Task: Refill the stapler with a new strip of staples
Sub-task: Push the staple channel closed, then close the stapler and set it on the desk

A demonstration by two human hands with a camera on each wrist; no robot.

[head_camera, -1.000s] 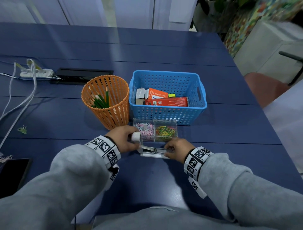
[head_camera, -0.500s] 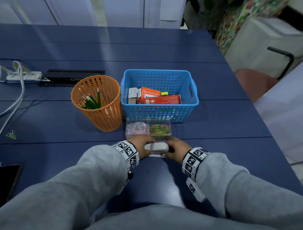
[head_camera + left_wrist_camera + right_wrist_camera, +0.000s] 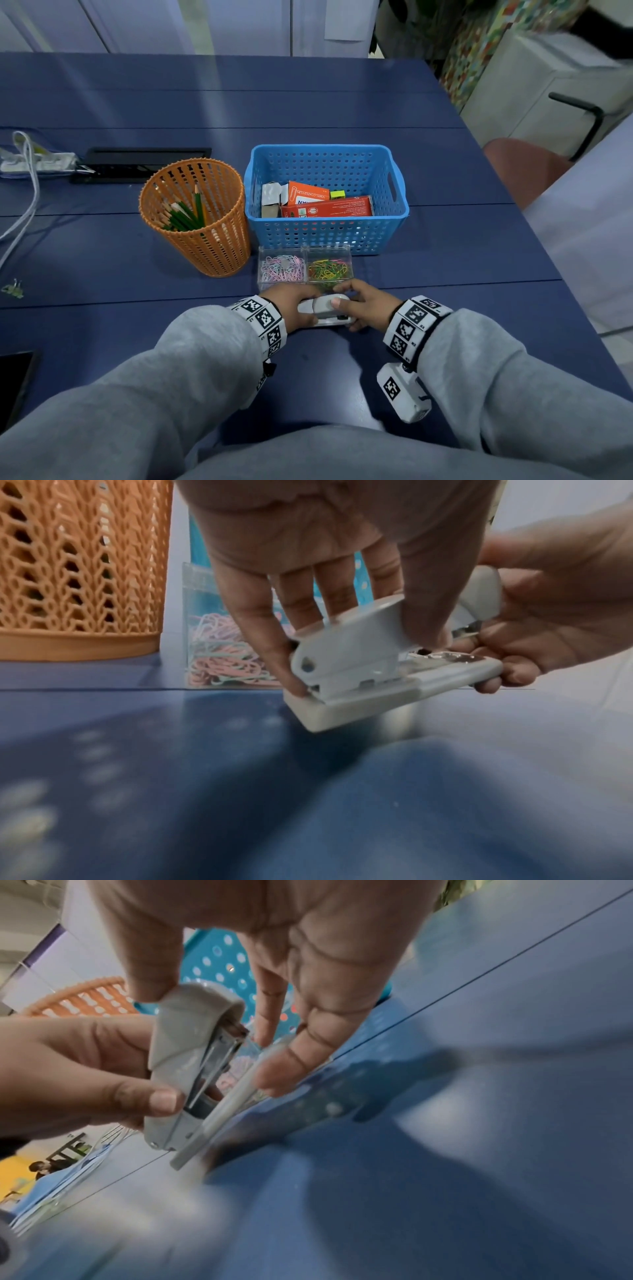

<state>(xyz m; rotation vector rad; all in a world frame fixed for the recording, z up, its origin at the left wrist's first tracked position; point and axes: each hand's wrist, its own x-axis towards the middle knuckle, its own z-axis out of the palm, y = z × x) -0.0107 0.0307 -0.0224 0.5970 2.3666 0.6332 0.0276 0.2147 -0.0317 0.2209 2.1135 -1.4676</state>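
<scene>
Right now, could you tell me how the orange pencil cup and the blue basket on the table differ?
The orange pencil cup is round and tall with slotted walls; the blue basket is rectangular, wider, and perforated with round holes. The cup holds pencils standing on end, while the basket holds flat boxes, including a red box. The basket has handle cut-outs; the cup shows none. Both are open-topped plastic containers standing upright, side by side on the blue table.

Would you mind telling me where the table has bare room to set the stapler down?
Bare blue table lies right of the blue basket, and also beyond the basket. It is crowded between the orange pencil cup, basket and paperclip box, just beyond both hands on the stapler.
</scene>
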